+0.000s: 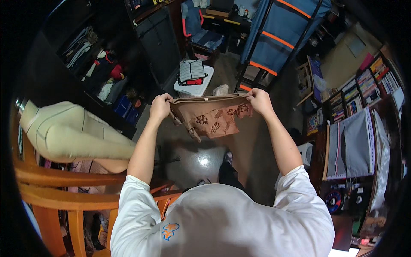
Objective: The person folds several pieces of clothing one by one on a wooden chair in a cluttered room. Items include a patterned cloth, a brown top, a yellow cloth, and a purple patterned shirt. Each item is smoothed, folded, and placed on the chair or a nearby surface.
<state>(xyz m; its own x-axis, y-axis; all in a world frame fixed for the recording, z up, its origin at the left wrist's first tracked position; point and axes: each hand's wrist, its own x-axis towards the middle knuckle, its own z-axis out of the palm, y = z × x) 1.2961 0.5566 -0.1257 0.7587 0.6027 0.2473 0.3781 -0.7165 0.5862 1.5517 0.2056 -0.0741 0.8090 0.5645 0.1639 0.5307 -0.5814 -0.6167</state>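
Brown shorts or trousers with dark flower prints (208,119) hang stretched between my two hands, well above the floor. My left hand (161,104) grips one end of the waistband. At the other end, my right hand (259,100) pinches the waistband. A small pale label shows at the middle of the waist edge. The cloth hangs down in uneven folds, its lower edge tilted. Beyond it lies a folded striped garment (192,70) on a red one, both on a white plastic lid (207,81).
On the left stand a dress form (74,135), an orange wooden rail (70,180) and open shelves of clothes (109,69). A chair (196,29) and a ladder with orange rungs (277,40) are ahead. Bookshelves (362,85) and hanging grey cloth (350,144) stand right.
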